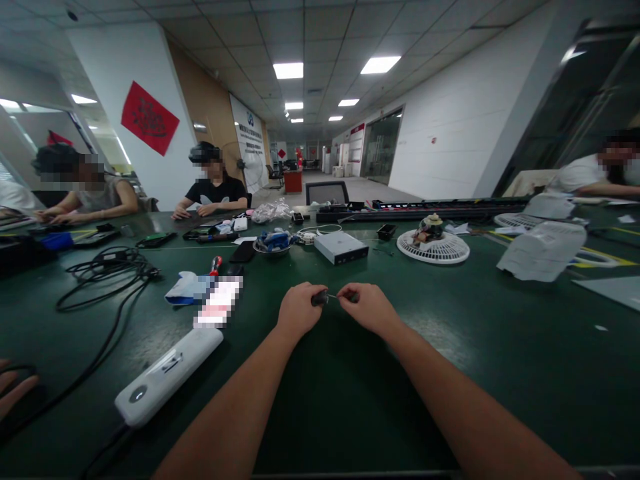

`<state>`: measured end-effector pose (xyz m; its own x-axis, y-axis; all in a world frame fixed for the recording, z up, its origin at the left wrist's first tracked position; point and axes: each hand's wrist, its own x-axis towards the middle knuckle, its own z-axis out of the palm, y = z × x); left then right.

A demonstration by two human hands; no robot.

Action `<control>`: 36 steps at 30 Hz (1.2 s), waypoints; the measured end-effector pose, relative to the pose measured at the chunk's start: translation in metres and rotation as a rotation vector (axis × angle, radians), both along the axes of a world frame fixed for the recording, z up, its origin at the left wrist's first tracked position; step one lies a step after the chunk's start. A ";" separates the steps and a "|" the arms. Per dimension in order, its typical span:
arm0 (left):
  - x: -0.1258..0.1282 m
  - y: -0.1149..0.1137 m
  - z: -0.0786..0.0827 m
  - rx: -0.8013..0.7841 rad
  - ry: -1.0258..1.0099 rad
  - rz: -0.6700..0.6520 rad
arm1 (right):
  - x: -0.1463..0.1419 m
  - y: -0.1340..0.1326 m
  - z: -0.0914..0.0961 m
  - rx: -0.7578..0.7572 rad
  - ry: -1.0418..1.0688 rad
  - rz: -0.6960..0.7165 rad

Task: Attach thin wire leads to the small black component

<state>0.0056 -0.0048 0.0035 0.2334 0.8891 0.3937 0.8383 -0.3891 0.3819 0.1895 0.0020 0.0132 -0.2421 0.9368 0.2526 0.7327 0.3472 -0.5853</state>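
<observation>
My left hand (299, 311) is closed around a small dark object (319, 299), too small to identify. From its right end a thin, light, wire-like piece (333, 297) reaches across to my right hand (369, 308), whose thumb and fingertips pinch its far end. Both hands are raised close together over the green table. Beyond them lies a grey metal box (340, 247) with a black front, shaped like an optical drive. To the left of my left hand, a lit phone (220, 301) adjoins a long white device (170, 377) with a round button.
Black cables (113, 267) coil on the left; another person's hand (15, 387) is at the left edge. A white fan grille (433, 247) with a motor lies right of the box, a white plastic housing (544, 252) farther right. Several people sit around the table.
</observation>
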 end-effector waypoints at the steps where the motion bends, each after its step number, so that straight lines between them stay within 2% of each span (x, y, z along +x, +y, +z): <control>1: 0.000 0.000 0.000 0.001 0.014 0.001 | 0.000 -0.001 0.001 0.001 -0.045 -0.009; 3: 0.000 0.000 -0.001 0.000 0.034 -0.003 | -0.001 -0.004 0.004 -0.005 -0.107 0.019; 6: -0.001 0.002 -0.002 0.023 0.023 -0.015 | -0.001 -0.006 0.006 -0.017 -0.078 0.081; 11: 0.001 0.002 0.001 0.024 0.058 -0.016 | -0.002 -0.004 0.004 0.002 -0.049 0.034; 22: -0.001 0.001 0.001 0.014 0.145 0.044 | -0.001 -0.006 0.005 0.009 -0.299 -0.002; 28: -0.002 0.001 0.002 0.029 0.143 0.069 | 0.002 -0.004 0.006 -0.035 -0.289 -0.028; 36: -0.001 0.001 0.002 0.003 0.146 0.087 | -0.006 -0.002 -0.005 0.054 -0.209 -0.040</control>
